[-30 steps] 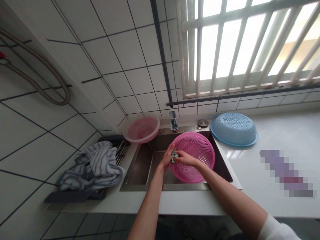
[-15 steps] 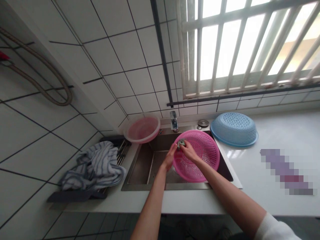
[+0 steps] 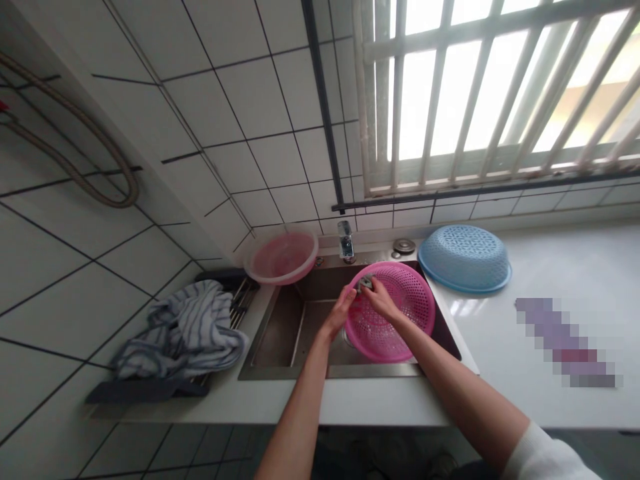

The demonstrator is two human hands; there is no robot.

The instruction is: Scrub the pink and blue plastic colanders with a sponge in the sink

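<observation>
A round pink plastic colander with many holes rests tilted over the right side of the steel sink. My left hand is closed on its left rim, with the fingertips partly hidden. My right hand pinches a small grey-green cloth against the inner left wall of the colander, close to the left fingers. Beneath the colander, part of a round drain shows in the sink floor.
Behind the sink stands a chrome faucet, with a round metal sink stopper to its right. A pink basin sits back left. An upturned blue basket lies on the right counter. A striped towel covers a rack at left.
The cloth and my right hand have shifted slightly along the colander's left inner wall. The cloth's folds look different. My left hand stays at the rim, and the whole view has drifted a little.
</observation>
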